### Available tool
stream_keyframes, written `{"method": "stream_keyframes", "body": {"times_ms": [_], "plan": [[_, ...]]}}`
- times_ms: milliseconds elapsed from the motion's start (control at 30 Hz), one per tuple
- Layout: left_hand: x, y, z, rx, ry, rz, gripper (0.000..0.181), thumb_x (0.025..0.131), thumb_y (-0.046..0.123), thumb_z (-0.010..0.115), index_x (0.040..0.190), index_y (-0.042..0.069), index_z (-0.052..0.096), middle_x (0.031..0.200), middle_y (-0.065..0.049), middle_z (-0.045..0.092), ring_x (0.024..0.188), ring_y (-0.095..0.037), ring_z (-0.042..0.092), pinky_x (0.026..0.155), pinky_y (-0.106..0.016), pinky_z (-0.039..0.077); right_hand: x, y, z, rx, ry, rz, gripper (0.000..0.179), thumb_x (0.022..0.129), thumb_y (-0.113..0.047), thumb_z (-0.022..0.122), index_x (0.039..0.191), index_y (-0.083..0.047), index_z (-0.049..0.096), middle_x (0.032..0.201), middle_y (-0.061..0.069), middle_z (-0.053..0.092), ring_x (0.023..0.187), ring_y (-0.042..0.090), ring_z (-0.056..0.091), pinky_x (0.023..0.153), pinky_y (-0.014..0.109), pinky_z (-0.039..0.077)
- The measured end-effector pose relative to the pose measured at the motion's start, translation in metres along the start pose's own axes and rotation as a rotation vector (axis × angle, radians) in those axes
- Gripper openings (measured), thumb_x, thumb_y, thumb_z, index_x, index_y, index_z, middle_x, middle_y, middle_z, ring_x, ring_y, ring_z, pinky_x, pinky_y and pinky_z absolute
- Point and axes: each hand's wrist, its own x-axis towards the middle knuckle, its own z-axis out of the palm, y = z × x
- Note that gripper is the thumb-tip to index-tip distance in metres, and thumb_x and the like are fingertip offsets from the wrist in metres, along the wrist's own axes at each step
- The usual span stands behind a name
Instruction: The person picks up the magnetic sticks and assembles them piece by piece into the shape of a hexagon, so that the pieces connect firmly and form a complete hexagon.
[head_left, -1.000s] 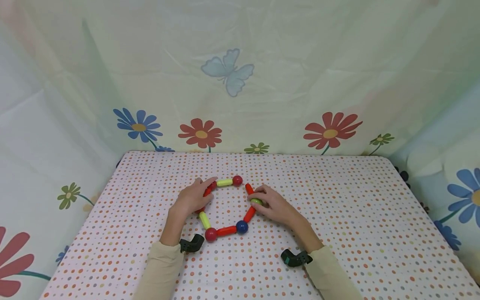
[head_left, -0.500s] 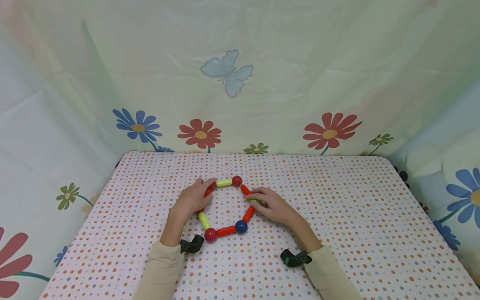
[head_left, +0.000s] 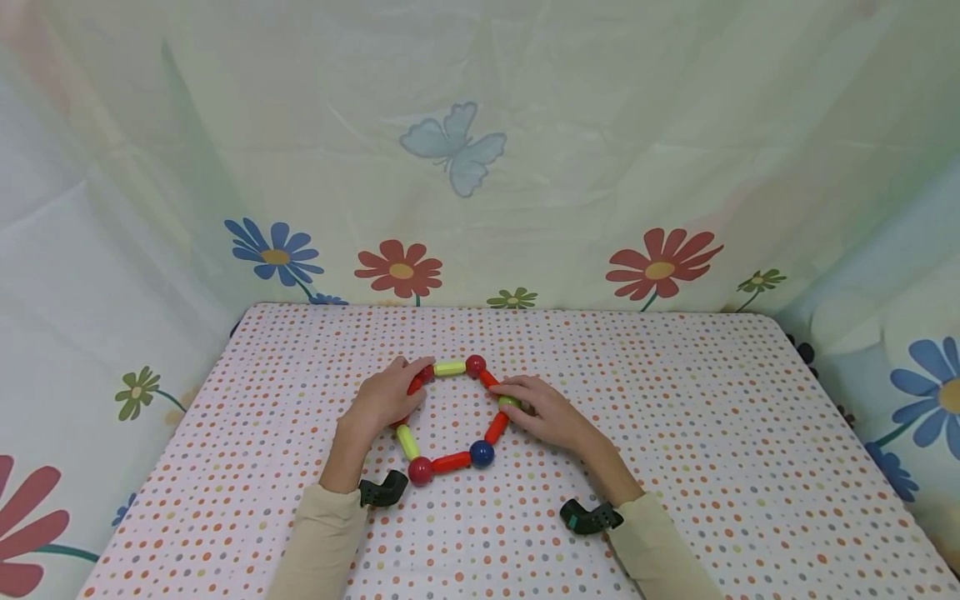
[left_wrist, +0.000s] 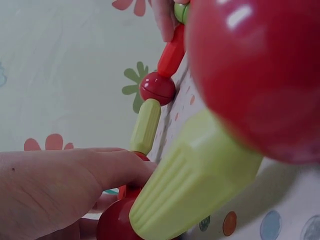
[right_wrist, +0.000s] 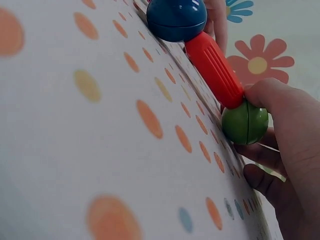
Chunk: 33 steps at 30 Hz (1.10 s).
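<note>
A ring of plastic balls and rods lies on the table. My left hand (head_left: 382, 395) grips the ring's left side, thumb and fingers about a red rod (head_left: 416, 385) between two red balls its fingers partly cover. My right hand (head_left: 550, 411) pinches a green ball (right_wrist: 245, 122) on the right side. From that ball one red rod (right_wrist: 215, 70) runs to a blue ball (head_left: 482, 454), and another red rod (head_left: 488, 378) meets the far red ball (head_left: 476, 366). Yellow-green rods (head_left: 450, 368) sit at the far side and near left. A red ball (head_left: 421, 471) forms the near corner.
A dotted cloth covers the table (head_left: 675, 400). Behind it hangs a curtain (head_left: 570, 167) printed with flowers and a butterfly. Each wrist wears a black camera mount (head_left: 592, 517), and the left one is close beside the near red ball.
The right hand has shifted slightly left with the green ball. The far tip of its upper red rod swung left and now meets the far red ball, closing the gap. The left hand stays put.
</note>
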Motion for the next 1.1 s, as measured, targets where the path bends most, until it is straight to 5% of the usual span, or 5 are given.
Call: {"method": "stream_keyframes", "body": {"times_ms": [667,767,867,1100], "plan": [[0.002,0.004,0.003,-0.039,0.066,-0.088,0.059,0.091,0.019,0.060,0.147,0.024,0.041,0.116,-0.013,0.059,0.073,-0.024,0.055,0.058,-0.029,0.043,0.001,0.006,0.003,0.157,0.038,0.098,0.046,0.094,-0.036,0.061,0.136,-0.020,0.056,0.133,0.007,0.060,0.111,0.020,0.056,0.092,0.040,0.045],[0.000,0.005,0.003,-0.051,0.082,-0.078,0.061,0.092,0.020,0.061,0.149,0.021,0.038,0.129,-0.016,0.058,0.092,-0.030,0.063,0.074,-0.040,0.053,0.001,0.007,0.004,0.171,0.044,0.098,0.045,0.094,-0.035,0.061,0.136,-0.019,0.057,0.131,0.007,0.061,0.106,0.019,0.055,0.088,0.037,0.044],[-0.002,0.006,-0.001,-0.042,0.058,-0.094,0.064,0.092,0.028,0.063,0.150,0.017,0.036,0.141,-0.016,0.053,0.112,-0.033,0.060,0.089,-0.050,0.051,0.000,0.007,0.004,0.187,0.051,0.095,0.045,0.094,-0.034,0.062,0.136,-0.019,0.057,0.129,0.006,0.062,0.100,0.017,0.054,0.084,0.033,0.044],[-0.007,0.008,-0.011,0.019,-0.051,-0.127,0.050,0.090,0.029,0.067,0.130,0.002,0.054,0.103,-0.012,0.065,0.072,-0.020,0.057,0.056,-0.027,0.042,0.000,0.008,0.005,0.220,0.074,0.070,0.040,0.093,-0.030,0.063,0.131,-0.018,0.061,0.123,0.005,0.064,0.091,0.015,0.052,0.076,0.027,0.042]]}}
